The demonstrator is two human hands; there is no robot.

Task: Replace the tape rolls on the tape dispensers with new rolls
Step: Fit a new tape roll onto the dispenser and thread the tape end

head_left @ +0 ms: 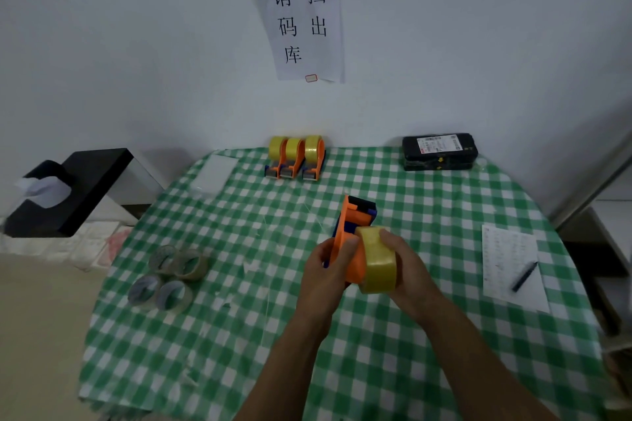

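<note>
Above the middle of the green checked table [239, 335] I hold an orange tape dispenser [352, 225] with a blue and black front end. My left hand [330, 267] grips its orange body from the left. My right hand [403, 267] grips a full yellow tape roll [378, 260] that sits against the dispenser's right side. Three more orange dispensers [295, 159] with yellow rolls stand in a row by the wall. Several nearly used-up rolls [169, 278] lie in a cluster at the table's left.
A black parcel [437, 150] with a label lies at the back right. A sheet of paper [513, 267] with a pen [525, 275] on it is at the right edge. A clear plastic piece [213, 171] lies at the back left. A black tissue box [65, 191] stands off the table, left.
</note>
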